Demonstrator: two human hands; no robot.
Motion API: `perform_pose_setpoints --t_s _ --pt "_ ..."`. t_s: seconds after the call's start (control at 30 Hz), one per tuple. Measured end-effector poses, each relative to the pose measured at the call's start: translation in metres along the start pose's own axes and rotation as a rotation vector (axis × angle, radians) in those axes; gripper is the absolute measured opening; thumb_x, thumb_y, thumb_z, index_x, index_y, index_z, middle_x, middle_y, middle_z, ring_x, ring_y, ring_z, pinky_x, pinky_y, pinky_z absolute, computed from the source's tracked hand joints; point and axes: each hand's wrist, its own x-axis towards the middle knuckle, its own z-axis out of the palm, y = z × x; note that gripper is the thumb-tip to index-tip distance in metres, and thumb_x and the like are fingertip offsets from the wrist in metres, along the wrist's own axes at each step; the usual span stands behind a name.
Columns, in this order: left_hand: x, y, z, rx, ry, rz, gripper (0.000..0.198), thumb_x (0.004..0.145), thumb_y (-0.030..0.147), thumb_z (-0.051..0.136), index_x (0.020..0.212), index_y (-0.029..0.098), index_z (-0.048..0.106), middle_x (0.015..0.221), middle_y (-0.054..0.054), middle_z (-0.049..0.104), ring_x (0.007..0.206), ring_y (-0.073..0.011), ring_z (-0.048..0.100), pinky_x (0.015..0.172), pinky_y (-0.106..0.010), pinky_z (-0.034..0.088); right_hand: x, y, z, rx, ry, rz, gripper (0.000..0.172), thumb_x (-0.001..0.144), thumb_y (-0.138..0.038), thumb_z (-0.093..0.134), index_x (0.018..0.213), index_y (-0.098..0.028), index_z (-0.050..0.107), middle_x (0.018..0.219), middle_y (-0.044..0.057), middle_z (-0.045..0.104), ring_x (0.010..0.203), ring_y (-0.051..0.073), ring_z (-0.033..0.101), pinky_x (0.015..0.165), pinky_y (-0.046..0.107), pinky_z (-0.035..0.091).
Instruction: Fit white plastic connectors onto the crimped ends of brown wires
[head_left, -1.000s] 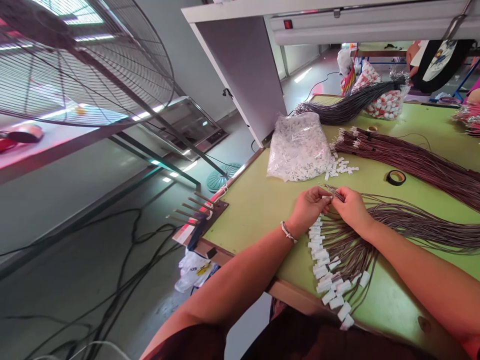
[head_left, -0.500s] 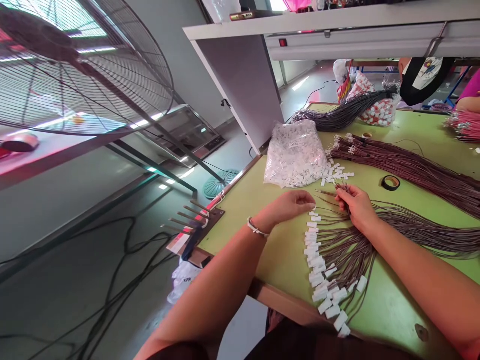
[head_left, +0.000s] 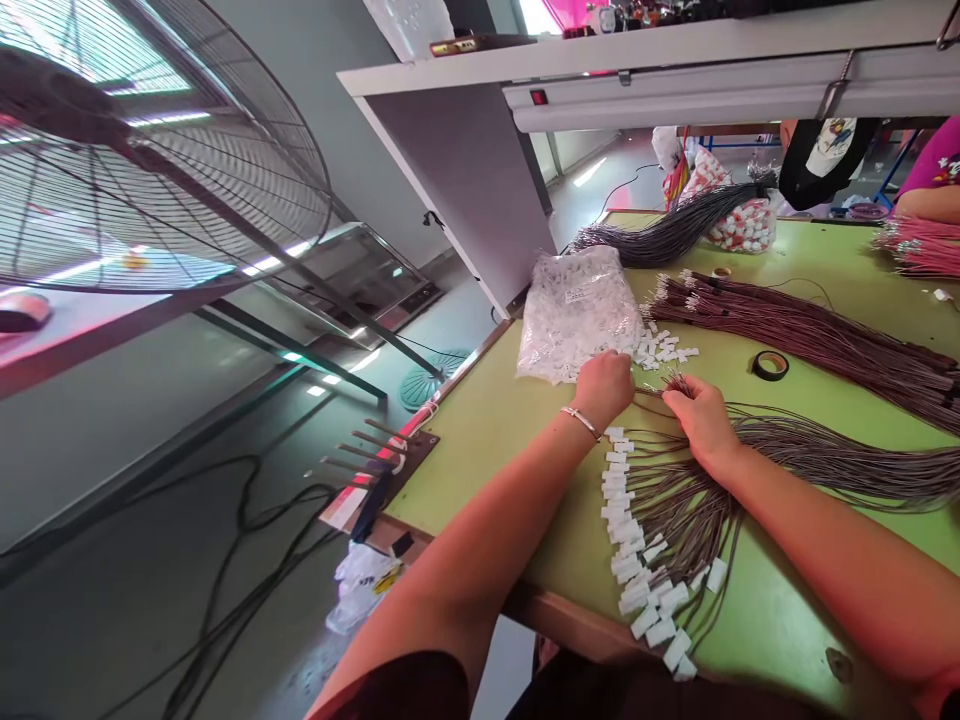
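My right hand [head_left: 701, 415] is closed around the ends of thin brown wires [head_left: 810, 450], whose bare tips poke out above the fingers. My left hand [head_left: 606, 388] is at the near edge of a loose pile of small white plastic connectors [head_left: 664, 347]. Its fingers are curled, and the back of the hand hides whatever they may hold. Below both hands, white connectors [head_left: 619, 505] sit on the ends of several brown wires, fanned out in a curved row towards the table's front edge.
A clear plastic bag of white connectors [head_left: 577, 310] lies behind my left hand. Black tape [head_left: 770, 366] and a dark red wire bundle [head_left: 810, 325] lie to the right. Metal pegs [head_left: 367, 450] stick out at the table's left edge, near a large fan [head_left: 165, 150].
My left hand has moved from the top of the connector row up to the loose connector pile, its fingers now turned away. My right hand keeps hold of the wires. The view has shifted slightly.
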Motion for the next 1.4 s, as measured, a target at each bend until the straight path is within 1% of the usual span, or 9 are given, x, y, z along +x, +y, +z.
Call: perform_pose_setpoints --t_s 0.07,0.13,0.23,0.33,0.57,0.73,0.93,1.07,1.4 --pt "-0.01 -0.008 -0.008 -0.176 0.062 -0.04 0.019 0.079 0.014 0.047 0.079 0.013 0.066 0.087 -0.013 0.066 0.084 -0.0242 0.063 0.075 -0.034 0.048 -0.002 -0.002 0.0 -0.057 -0.003 -0.056 0.013 0.06 -0.03 0.054 0.056 -0.019 0.048 0.051 -0.006 0.036 0.052 0.009 0.031 0.049 0.023 0.027" --pt "-0.023 -0.015 -0.016 -0.514 0.058 -0.152 0.013 0.079 0.017 0.05 0.077 0.014 0.062 0.076 -0.007 0.063 0.069 -0.0177 0.061 0.065 -0.029 0.048 -0.005 -0.005 0.0 -0.099 -0.018 -0.107 0.015 0.061 -0.031 0.054 0.056 -0.019 0.047 0.052 -0.005 0.039 0.054 0.01 0.034 0.051 0.024 0.03" --pt "-0.046 -0.021 -0.022 -1.072 -0.075 -0.288 0.014 0.081 0.026 0.053 0.077 0.014 0.058 0.063 0.0 0.055 0.047 -0.0089 0.049 0.048 -0.023 0.042 -0.009 -0.008 0.0 -0.157 -0.028 -0.161 0.014 0.062 -0.032 0.053 0.058 -0.019 0.049 0.053 -0.004 0.043 0.054 0.011 0.038 0.053 0.024 0.034" --pt "-0.064 -0.019 -0.019 -1.358 -0.172 -0.281 0.02 0.076 0.032 0.063 0.076 0.012 0.061 0.058 0.001 0.055 0.042 -0.0049 0.043 0.042 -0.019 0.035 -0.012 -0.006 0.001 -0.246 -0.033 -0.214 0.013 0.065 -0.031 0.052 0.063 -0.018 0.053 0.054 -0.003 0.048 0.052 0.011 0.04 0.052 0.024 0.035" --pt "-0.073 -0.012 -0.014 -1.382 -0.206 -0.226 0.028 0.069 0.038 0.073 0.07 0.011 0.067 0.056 0.0 0.06 0.044 -0.0052 0.047 0.043 -0.019 0.038 -0.013 0.006 -0.002 -0.529 -0.023 -0.439 0.007 0.071 -0.026 0.05 0.068 -0.02 0.053 0.06 -0.001 0.055 0.055 0.013 0.045 0.056 0.024 0.037" --pt "-0.073 -0.01 -0.012 -1.348 -0.258 -0.214 0.026 0.069 0.037 0.073 0.07 0.012 0.067 0.049 0.002 0.056 0.041 -0.0062 0.047 0.04 -0.019 0.036 -0.015 0.002 0.0 -0.648 -0.061 -0.529 0.006 0.069 -0.024 0.051 0.064 -0.021 0.05 0.055 -0.002 0.048 0.052 0.012 0.039 0.053 0.025 0.033" --pt "-0.072 -0.01 -0.008 -1.412 -0.221 -0.253 0.026 0.065 0.036 0.074 0.066 0.011 0.067 0.053 0.0 0.06 0.041 -0.0052 0.047 0.04 -0.019 0.037 -0.013 -0.001 -0.001 -0.425 -0.152 -0.341 0.019 0.074 -0.034 0.053 0.062 -0.019 0.053 0.053 -0.003 0.046 0.053 0.011 0.039 0.052 0.024 0.033" --pt "-0.071 -0.009 -0.007 -1.42 -0.23 -0.244 0.025 0.064 0.035 0.075 0.067 0.011 0.068 0.055 -0.001 0.061 0.041 -0.0052 0.047 0.04 -0.019 0.036 -0.011 0.0 -0.004 -0.248 -0.139 -0.234 0.025 0.076 -0.039 0.054 0.062 -0.018 0.054 0.054 -0.003 0.047 0.053 0.011 0.039 0.053 0.024 0.033" --pt "-0.067 -0.023 0.002 -1.646 -0.187 -0.328 0.033 0.062 0.038 0.079 0.073 0.01 0.066 0.059 -0.001 0.061 0.044 -0.0032 0.046 0.043 -0.017 0.036 -0.012 -0.007 -0.003 -0.328 -0.078 -0.235 0.024 0.071 -0.035 0.055 0.056 -0.019 0.046 0.053 -0.005 0.037 0.053 0.009 0.033 0.051 0.023 0.031"
